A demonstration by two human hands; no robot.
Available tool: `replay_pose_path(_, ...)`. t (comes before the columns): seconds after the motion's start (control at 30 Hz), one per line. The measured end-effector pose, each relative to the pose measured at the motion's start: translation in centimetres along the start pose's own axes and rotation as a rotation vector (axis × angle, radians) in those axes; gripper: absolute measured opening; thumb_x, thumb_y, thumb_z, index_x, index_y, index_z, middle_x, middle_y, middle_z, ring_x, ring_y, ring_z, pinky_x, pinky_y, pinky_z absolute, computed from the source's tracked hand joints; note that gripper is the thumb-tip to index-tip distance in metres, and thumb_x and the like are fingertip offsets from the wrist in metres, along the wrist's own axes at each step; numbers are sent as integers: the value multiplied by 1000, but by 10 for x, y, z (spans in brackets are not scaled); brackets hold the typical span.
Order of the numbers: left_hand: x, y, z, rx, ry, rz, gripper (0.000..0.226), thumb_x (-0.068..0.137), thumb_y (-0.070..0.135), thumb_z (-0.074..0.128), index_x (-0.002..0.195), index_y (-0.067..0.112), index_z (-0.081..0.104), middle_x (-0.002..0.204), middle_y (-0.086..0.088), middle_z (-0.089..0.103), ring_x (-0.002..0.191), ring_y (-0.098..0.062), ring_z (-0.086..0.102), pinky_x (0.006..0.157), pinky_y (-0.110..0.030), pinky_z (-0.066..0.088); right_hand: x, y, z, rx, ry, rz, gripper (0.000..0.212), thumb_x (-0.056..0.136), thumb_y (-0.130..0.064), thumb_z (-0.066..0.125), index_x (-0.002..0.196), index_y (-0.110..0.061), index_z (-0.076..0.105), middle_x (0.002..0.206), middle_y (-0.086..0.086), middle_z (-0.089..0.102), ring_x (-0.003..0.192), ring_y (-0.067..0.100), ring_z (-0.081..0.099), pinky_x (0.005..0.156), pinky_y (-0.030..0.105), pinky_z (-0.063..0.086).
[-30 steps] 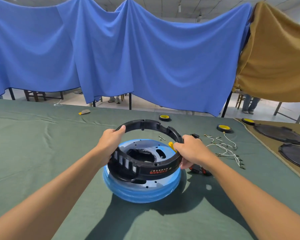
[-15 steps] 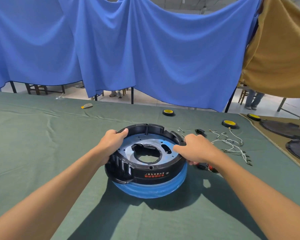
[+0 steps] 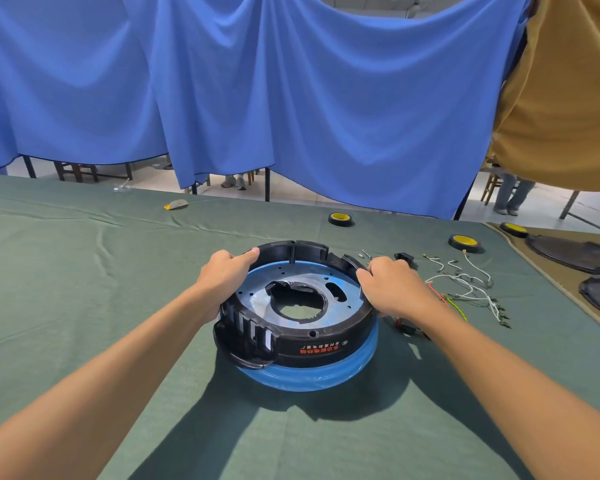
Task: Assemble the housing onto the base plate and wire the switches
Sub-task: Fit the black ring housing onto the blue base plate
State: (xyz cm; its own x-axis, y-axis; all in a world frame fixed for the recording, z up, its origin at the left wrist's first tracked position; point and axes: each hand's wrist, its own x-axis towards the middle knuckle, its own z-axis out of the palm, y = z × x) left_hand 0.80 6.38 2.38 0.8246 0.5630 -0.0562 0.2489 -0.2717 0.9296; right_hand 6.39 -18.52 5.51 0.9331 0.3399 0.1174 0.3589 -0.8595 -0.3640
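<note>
A black ring-shaped housing (image 3: 312, 344) sits on the round blue-wrapped base plate (image 3: 309, 377) in the middle of the green table. The plate's metal top with a central hole (image 3: 300, 308) shows inside the ring. My left hand (image 3: 222, 277) grips the ring's left rim, thumb on its top edge. My right hand (image 3: 392, 287) grips the right rim with curled fingers. Loose white, red and green wires (image 3: 465, 289) and a small black switch (image 3: 404, 258) lie to the right of the housing.
Two yellow-and-black tape rolls (image 3: 341, 219) (image 3: 465, 242) lie behind the housing, a third (image 3: 513, 229) on the brown cloth at right beside dark round covers (image 3: 575, 254). A small scraper (image 3: 176, 204) lies far left. Blue and brown cloths hang beyond the table's far edge.
The housing was held tilted above the base plate; both hands have lowered it so it now sits flat around the plate. The view has moved closer.
</note>
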Motion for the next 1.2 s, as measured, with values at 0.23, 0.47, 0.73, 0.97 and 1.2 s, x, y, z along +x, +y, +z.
replay_pose_path(0.23, -4, 6, 2, 94, 20, 33, 38, 92, 44, 57, 84, 9, 42, 86, -13, 50, 75, -25, 46, 68, -37, 36, 1, -9, -6, -23, -51, 12, 23, 87, 5, 37, 69, -1, 50, 85, 22, 64, 86, 37, 61, 80, 44, 53)
replay_pose_path(0.47, -4, 7, 5, 107, -5, 46, 33, 93, 37, 59, 108, 8, 57, 111, -12, 61, 103, -30, 58, 93, -44, 48, 4, 2, 0, 213, -54, 125, 33, 96, -27, 37, 91, -5, 61, 84, 13, 69, 64, 24, 72, 65, 39, 62)
replay_pose_path(0.73, -13, 19, 6, 594, 96, 7, 54, 90, 60, 42, 100, 9, 53, 102, -14, 59, 92, -33, 54, 80, -39, 43, 10, 2, 0, 231, 32, 72, 37, 99, -25, 42, 96, 1, 67, 84, 17, 68, 72, 26, 59, 69, 41, 50)
replay_pose_path(0.97, -3, 21, -1, 346, -24, 96, 47, 95, 53, 49, 75, 12, 40, 74, -6, 47, 68, -22, 45, 60, -34, 33, 8, 15, -7, 519, -124, 240, 45, 96, -48, 43, 76, -10, 55, 58, 3, 59, 44, 19, 53, 44, 33, 54)
replay_pose_path(1.2, -5, 19, 4, 421, -31, 106, 45, 95, 51, 49, 81, 9, 50, 81, -7, 55, 73, -24, 50, 59, -32, 35, 10, 10, -7, 569, -194, 183, 36, 99, -39, 45, 83, -9, 59, 57, 0, 61, 50, 18, 57, 59, 34, 57)
